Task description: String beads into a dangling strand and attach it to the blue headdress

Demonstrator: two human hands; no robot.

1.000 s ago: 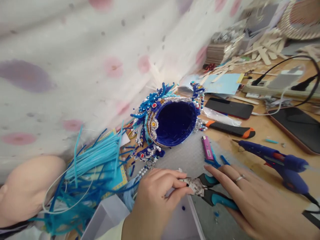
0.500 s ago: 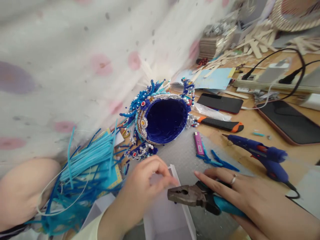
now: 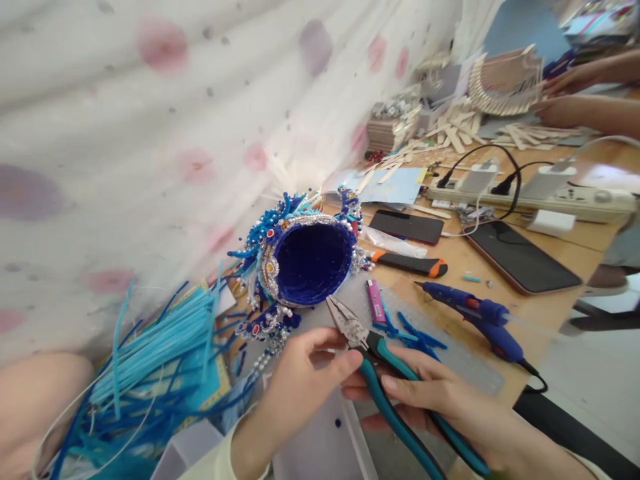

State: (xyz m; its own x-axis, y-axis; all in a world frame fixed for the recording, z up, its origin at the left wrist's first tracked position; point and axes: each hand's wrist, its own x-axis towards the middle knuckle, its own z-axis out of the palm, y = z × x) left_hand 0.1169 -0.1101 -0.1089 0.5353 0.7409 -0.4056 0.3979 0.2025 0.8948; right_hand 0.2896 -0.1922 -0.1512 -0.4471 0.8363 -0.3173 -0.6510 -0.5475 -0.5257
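The pliers (image 3: 373, 360) have come up off the bench since a moment ago and now point, jaws slightly parted, toward the blue beaded headdress (image 3: 305, 260) lying near the bench's back edge by the curtain. The right hand (image 3: 440, 407) is closed around the teal handles; the left hand (image 3: 305, 387) pinches them just behind the head, steadying it. A blue glue gun (image 3: 475, 317) lies to the right.

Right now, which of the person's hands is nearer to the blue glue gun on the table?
The right hand. It holds the pliers just below and left of the glue gun, without touching it. The left hand is farther left, beyond the pliers.
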